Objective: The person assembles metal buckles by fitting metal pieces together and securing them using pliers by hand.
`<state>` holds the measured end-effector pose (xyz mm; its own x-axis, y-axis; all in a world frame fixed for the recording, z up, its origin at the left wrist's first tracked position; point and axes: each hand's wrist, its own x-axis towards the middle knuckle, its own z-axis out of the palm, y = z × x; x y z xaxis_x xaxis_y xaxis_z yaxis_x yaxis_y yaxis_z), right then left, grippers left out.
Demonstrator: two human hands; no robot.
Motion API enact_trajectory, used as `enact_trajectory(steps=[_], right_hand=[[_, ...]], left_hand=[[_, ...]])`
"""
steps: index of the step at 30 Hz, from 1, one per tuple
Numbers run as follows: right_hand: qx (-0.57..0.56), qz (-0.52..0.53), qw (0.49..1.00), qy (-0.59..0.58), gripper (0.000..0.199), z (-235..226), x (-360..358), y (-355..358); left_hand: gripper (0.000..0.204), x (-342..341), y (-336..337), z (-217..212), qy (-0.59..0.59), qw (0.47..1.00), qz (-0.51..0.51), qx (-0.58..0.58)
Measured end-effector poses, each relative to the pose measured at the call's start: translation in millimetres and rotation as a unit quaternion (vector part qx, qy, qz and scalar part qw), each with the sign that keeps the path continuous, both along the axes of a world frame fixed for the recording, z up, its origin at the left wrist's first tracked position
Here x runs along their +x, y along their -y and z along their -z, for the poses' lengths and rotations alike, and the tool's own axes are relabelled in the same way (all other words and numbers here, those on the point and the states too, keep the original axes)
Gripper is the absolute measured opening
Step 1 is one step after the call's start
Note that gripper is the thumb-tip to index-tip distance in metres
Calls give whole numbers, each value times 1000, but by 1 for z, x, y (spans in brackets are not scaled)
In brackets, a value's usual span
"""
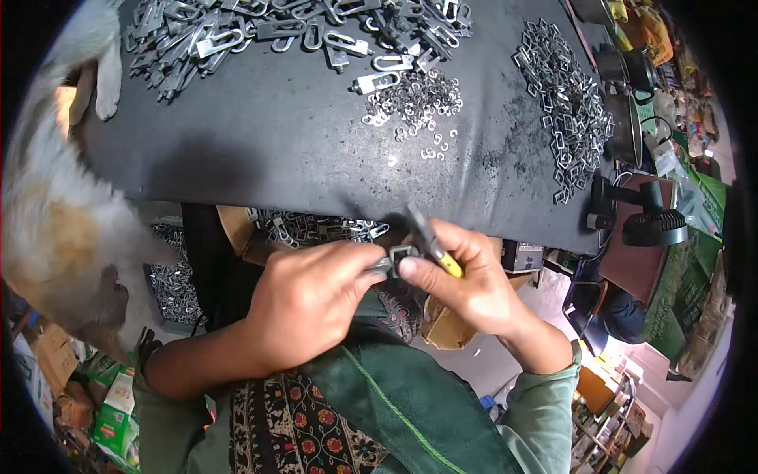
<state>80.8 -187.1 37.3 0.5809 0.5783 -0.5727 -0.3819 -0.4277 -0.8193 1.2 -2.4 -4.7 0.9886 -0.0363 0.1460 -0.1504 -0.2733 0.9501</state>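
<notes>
two hands pinch one metal buckle; right holds one yellow-handled tool.

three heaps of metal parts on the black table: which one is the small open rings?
The middle heap, small C-shaped rings scattered loosely. The top heap holds larger flat slotted plates; the right heap holds rectangular loops in a long strip along the black table.

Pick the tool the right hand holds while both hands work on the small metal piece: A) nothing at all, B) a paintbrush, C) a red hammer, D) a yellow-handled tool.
D: the right hand grips a yellow-handled tool with a dark tip, held against the small metal piece pinched by the left hand.
</notes>
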Motion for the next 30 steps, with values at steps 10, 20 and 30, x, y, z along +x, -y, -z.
enact_trajectory(steps=[10, 20, 30], right_hand=[[-296, -242, 651, 656, 36, -19, 44, -7], [-313, -280, 620, 663, 37, -19, 49, -13], [-115, -380, 669, 628, 36, -42, 64, -15]], left_hand=[[25, -12, -22, -7, -318, 886, 78, -330], [18, -8, -30, -4, -202, 955, 27, -217], [18, -4, -36, -14, -365, 846, -8, -388]])
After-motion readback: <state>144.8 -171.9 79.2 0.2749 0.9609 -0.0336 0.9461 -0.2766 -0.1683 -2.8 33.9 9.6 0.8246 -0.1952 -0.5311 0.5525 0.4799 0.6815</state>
